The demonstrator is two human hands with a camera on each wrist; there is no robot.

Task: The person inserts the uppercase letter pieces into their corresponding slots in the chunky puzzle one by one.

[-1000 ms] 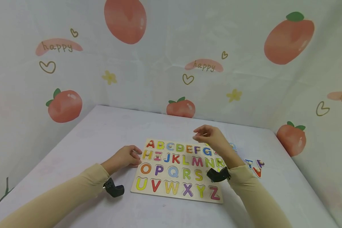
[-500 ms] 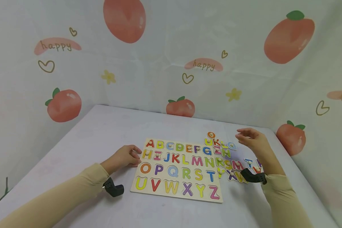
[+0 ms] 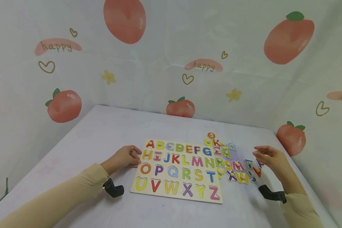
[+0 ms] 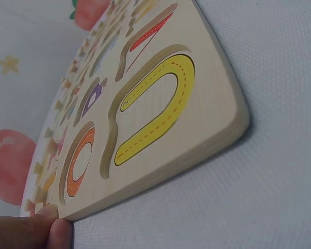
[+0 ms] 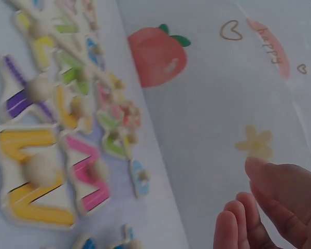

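A wooden alphabet puzzle board (image 3: 178,198) lies flat on the table. Its top row A to G and the H and I slots hold knobbed letters; J to Z slots show bare printed letters. My left hand (image 3: 125,156) holds the board's left edge, fingertips at the rim in the left wrist view. To the right of the board, my right hand (image 3: 273,160) hovers with fingers loosely bent, nothing between thumb and fingers. Below and beside it are loose knobbed letters: a purple P (image 3: 260,163), a red V (image 3: 256,172), a blue T (image 3: 248,163) and a blue J (image 3: 252,178).
More loose letters cluster along the board's right side, including a W (image 3: 242,178), M (image 3: 238,166), Q (image 3: 231,146) and orange O (image 3: 211,135). Some touch or overlap the board's edge. A fruit-printed cloth (image 3: 148,79) hangs behind the white table (image 3: 117,123).
My right hand has moved from above the board's top right, rightward and down past the loose letters, uncovering them. My left hand has stayed at the board's edge.
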